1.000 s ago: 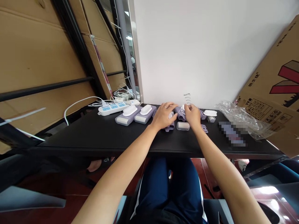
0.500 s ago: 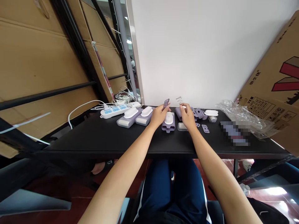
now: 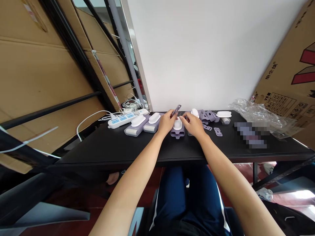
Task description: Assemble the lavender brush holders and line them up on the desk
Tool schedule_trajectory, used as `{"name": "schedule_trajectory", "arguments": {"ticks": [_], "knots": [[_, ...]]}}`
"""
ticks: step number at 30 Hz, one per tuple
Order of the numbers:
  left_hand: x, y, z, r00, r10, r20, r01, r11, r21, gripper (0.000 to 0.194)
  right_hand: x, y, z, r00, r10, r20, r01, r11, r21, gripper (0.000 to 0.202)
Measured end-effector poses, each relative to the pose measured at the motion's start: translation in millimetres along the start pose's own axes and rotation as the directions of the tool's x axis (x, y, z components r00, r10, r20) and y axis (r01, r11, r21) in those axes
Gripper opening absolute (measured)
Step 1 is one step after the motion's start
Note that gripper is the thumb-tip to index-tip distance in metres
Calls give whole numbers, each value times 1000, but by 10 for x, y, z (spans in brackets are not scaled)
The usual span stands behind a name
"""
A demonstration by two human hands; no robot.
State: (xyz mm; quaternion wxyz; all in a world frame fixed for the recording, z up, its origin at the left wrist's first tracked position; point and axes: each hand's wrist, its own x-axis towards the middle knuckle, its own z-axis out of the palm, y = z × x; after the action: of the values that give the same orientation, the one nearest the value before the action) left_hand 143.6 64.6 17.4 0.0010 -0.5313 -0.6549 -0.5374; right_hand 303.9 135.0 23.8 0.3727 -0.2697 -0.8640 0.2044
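Note:
My left hand [image 3: 167, 124] is closed on a small flat purple plastic piece with slots [image 3: 177, 109], held tilted up above the table. My right hand [image 3: 194, 124] has come close to it, thumb and fingers pinched together. Whatever thin thing they may hold is too small to make out. Below and between both hands lies a purple plastic housing [image 3: 177, 133] with a white oval top [image 3: 177, 124]; its near end is an open slot. Partly hidden behind my right hand is another white oval part [image 3: 195, 112].
Two purple-and-white units [image 3: 136, 124] lie at left, before a white power strip [image 3: 123, 120]. Purple loose parts [image 3: 209, 116] and slotted pieces [image 3: 218, 131] lie at right, near a white oval piece [image 3: 223, 114]. Beyond are a clear plastic bag [image 3: 263, 114] and a cardboard box [image 3: 278, 95].
My right hand has moved left from the thin dark wire-like pieces at the back to beside my left hand. My left hand still holds the slotted piece. The view has shifted slightly.

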Motion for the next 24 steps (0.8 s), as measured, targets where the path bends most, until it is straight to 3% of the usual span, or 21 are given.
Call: {"name": "schedule_trajectory", "arguments": {"ticks": [15, 24], "knots": [[-13, 42, -17, 999, 40, 19, -42, 995, 92, 21, 18, 28, 13, 998, 49, -28, -48, 998, 27, 36], [1, -30, -26, 980, 196, 19, -191, 925, 329, 25, 7, 16, 5, 999, 42, -27, -42, 999, 11, 34]]}}
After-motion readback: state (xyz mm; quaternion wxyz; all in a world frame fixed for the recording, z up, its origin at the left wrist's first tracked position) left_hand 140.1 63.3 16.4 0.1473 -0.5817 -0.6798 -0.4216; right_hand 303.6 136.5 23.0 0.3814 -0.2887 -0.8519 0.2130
